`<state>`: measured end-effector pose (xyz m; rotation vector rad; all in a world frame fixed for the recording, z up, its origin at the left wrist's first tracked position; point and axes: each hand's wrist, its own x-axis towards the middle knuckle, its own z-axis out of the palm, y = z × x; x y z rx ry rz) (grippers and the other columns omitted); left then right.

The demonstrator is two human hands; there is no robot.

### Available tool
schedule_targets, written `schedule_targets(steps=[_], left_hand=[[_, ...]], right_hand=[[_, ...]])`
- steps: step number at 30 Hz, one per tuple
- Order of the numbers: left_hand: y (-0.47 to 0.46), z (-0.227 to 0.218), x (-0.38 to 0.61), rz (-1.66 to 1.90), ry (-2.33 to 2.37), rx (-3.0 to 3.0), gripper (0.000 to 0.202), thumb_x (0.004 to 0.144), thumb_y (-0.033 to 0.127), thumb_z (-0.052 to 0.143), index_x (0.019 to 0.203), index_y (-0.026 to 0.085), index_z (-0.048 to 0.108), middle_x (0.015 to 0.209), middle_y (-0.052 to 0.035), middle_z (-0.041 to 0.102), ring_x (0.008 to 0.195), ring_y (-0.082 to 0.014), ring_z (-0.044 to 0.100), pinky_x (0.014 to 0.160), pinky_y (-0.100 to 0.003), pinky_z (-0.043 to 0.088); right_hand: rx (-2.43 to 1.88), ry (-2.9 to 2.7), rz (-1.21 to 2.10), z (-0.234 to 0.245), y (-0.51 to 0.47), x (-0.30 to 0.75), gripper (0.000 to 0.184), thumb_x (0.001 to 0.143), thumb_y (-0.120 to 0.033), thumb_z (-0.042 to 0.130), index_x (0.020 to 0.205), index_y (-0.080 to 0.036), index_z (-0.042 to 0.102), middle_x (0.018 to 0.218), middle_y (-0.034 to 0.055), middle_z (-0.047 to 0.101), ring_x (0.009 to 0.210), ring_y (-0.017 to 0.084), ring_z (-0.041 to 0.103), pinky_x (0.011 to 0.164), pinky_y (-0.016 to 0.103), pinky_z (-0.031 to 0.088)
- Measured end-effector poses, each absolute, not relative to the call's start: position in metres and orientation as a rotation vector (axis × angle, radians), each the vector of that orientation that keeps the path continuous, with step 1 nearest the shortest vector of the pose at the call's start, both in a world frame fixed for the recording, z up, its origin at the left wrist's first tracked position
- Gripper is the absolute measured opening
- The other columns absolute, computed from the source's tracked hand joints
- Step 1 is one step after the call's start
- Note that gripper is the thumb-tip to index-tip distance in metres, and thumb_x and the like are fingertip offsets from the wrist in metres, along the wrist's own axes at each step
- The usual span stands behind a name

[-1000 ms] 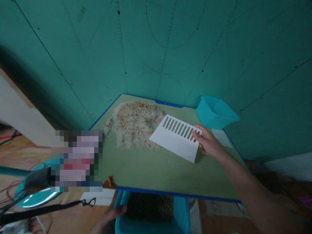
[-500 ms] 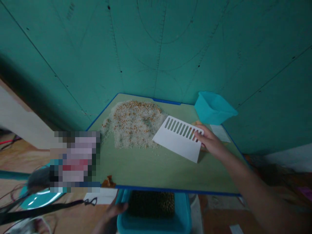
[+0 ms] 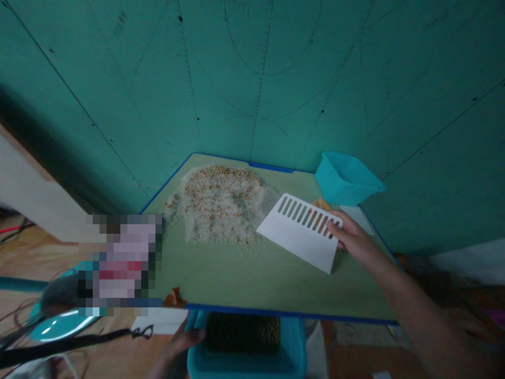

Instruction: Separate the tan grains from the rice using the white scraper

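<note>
My right hand (image 3: 349,237) grips one end of a white slotted scraper (image 3: 294,239), held tilted over the board. The scraper's left corner is at the edge of a spread pile of pale grains (image 3: 213,226) mixed with yellow-brown round beans (image 3: 221,179). Below the board's front edge, my left hand (image 3: 183,342) grips the left rim of a blue basin (image 3: 294,358), its thumb over the rim and its other fingers mostly hidden. Dark contents with some round beans (image 3: 272,331) lie in the basin.
The blue-edged green board (image 3: 276,292) stands against a green wall (image 3: 252,79). A turquoise angular container (image 3: 343,181) sits at its back right, near a white paper (image 3: 357,216). Left of the board are a pixelated object (image 3: 126,258) and a dark strap (image 3: 71,345).
My right hand and the scraper have moved right and slightly nearer, exposing more of the pile's right edge. My left hand stays at the basin's rim.
</note>
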<state>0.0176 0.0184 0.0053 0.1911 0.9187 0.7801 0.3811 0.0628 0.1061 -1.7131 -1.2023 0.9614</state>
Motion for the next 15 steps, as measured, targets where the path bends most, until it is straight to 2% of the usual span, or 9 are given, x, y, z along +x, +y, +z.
schedule_targets(steps=[10,15], left_hand=[[0.02,0.017,0.022,0.757,0.883,0.225,0.04,0.057,0.021,0.068,0.097,0.026,0.069,0.099,0.0005,0.071,0.117,-0.0304,0.043,0.094,-0.035,0.034],[0.02,0.016,0.022,0.767,0.942,0.225,0.039,0.054,0.024,0.071,0.092,0.027,0.071,0.093,0.0015,0.073,0.114,-0.0304,0.046,0.093,-0.035,0.035]], right_hand=[[-1.695,-1.31,0.899,0.111,0.059,0.371,0.039,0.076,-0.05,0.048,0.102,-0.021,0.047,0.065,0.0007,0.049,0.048,0.012,0.04,0.039,0.023,0.028],[-1.731,-1.263,0.889,0.106,0.057,0.37,0.044,0.072,-0.052,0.051,0.102,-0.02,0.046,0.065,0.0005,0.051,0.049,0.012,0.043,0.039,0.022,0.028]])
